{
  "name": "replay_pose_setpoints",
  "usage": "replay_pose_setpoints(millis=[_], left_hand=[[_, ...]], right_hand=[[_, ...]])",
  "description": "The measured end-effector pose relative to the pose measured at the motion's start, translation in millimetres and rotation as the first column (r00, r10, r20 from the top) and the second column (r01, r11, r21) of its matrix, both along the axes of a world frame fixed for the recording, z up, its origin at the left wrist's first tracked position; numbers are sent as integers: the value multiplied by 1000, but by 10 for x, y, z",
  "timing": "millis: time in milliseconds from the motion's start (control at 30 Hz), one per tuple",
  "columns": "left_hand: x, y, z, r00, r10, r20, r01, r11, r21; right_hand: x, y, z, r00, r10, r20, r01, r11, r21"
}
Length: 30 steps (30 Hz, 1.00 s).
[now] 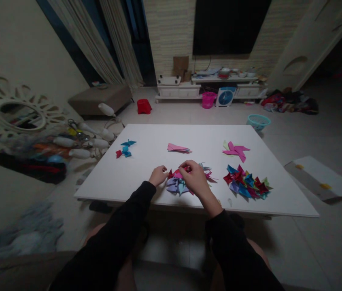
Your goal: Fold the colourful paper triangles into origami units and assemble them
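Note:
On the white table (pixel 149 133), my left hand (pixel 158 176) has its fingers closed at the edge of a small red origami piece (pixel 171 174). My right hand (pixel 195 178) is bent in a pinch just beside it, thumb and index finger together; what lies between them is too small to make out. Beneath and around both hands spreads a pile of folded paper cranes (pixel 173 186) in lilac, pale blue and pink, partly covered by my right hand. Farther up the table lies a fanned stack of pink folded paper strips (pixel 178 148).
To the right sits a heap of colourful origami pieces (pixel 246 184), with a pink and green folded paper star (pixel 236 150) behind it. Blue and red origami pieces (pixel 126 152) lie at the left. A white box (pixel 319 178) and a turquoise basket (pixel 258 121) stand on the floor.

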<state>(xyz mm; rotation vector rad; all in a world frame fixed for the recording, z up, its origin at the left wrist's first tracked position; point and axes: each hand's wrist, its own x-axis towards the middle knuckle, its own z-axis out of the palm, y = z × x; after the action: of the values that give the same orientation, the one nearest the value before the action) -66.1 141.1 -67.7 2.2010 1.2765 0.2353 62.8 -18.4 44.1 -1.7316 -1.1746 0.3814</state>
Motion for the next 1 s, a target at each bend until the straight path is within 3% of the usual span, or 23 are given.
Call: replay_pose_setpoints(millis=[200, 333, 467, 567, 800, 1000], left_hand=[[-469, 565, 181, 994, 104, -26, -106, 990, -88], [-988, 1011, 255, 963, 239, -122, -245, 969, -36], [-1343, 1295, 196, 936, 301, -184, -297, 954, 52], [-1370, 1456, 64, 930, 308, -203, -296, 951, 84], [-1076, 1860, -233, 936, 298, -186, -272, 950, 150], [-998, 2006, -257, 953, 240, -183, -218, 967, 134]], right_hand=[[-62, 6, 23, 999, 43, -9, -44, 997, -70], [-126, 53, 22, 995, 86, 42, -82, 992, -92], [-171, 126, -19, 990, 114, 84, -106, 990, -95], [-199, 175, -60, 986, 137, 98, -125, 985, -121], [-253, 201, -83, 978, 181, 102, -158, 967, -202], [-253, 257, -113, 972, 204, 118, -172, 956, -239]])
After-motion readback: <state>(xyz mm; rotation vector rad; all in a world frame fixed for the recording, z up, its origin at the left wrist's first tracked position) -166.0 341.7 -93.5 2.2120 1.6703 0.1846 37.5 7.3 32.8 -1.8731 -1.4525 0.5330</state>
